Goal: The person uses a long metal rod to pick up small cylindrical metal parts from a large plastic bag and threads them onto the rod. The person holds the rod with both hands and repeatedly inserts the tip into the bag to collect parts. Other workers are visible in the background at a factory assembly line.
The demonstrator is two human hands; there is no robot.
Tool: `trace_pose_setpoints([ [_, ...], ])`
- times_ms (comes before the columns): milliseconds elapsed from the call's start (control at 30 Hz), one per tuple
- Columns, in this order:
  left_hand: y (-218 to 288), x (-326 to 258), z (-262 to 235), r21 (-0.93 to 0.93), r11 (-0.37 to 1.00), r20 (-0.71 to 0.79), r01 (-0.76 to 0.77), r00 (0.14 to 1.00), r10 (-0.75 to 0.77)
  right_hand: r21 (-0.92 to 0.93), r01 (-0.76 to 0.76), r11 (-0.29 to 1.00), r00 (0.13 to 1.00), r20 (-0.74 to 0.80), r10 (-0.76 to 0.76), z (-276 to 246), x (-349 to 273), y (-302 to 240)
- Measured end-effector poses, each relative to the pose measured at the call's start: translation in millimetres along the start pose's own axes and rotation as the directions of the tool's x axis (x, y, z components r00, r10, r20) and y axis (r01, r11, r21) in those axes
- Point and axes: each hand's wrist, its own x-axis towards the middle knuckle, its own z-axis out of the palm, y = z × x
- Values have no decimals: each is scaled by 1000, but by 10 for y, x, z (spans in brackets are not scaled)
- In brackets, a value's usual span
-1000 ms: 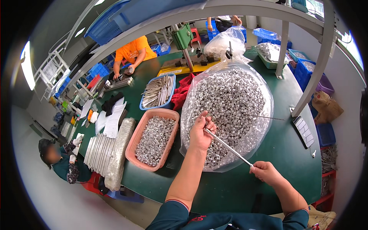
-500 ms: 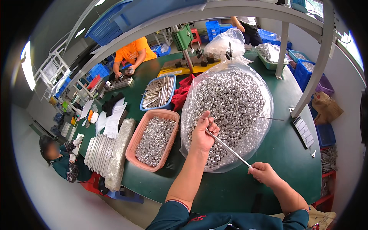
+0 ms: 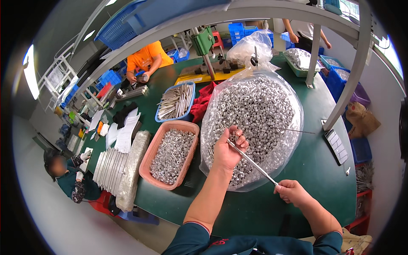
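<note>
A slim silvery metal rod [image 3: 254, 163] slants between my two hands above the near side of a clear plastic bag [image 3: 296, 91] full of small metal sleeves [image 3: 255, 102]. My left hand [image 3: 228, 154] is turned palm up, its fingers curled around the rod's upper end; whether a sleeve sits inside them is hidden. The lower end is pinched in my right hand [image 3: 292, 192], over the green tabletop. A thin dark wire [image 3: 297, 131] pokes out across the bag's right part.
Left of the bag stand a pink basket [image 3: 146, 163] of small metal parts and a blue basket [image 3: 192, 103] of metal rods. Wrapped bars [image 3: 134, 170] lie farther left. A grey frame post [image 3: 349, 80] rises at right. Other people sit or stand around the table.
My left hand has shifted slightly right and its fingers have moved along the rod's upper end. My right hand stays nearly in place. A person at the back has moved to the right.
</note>
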Motion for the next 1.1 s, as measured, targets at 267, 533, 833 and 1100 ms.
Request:
trace_pose_setpoints([
  [267,-19,18,-26,9,1000,-18,27,999,-27,-24,37,999,999,-8,-37,-22,1,40],
  [533,-223,0,-75,130,981,10,142,990,-144,-91,46,995,993,-108,-55,63,8,-49],
  [833,-46,25,-68,121,993,-135,8,991,8,-53,89,995,987,-133,-95,-77,-63,-74],
  [1100,191,87,-235,145,981,-111,-129,983,146,-145,62,987,985,-151,-84,-132,-126,-123],
])
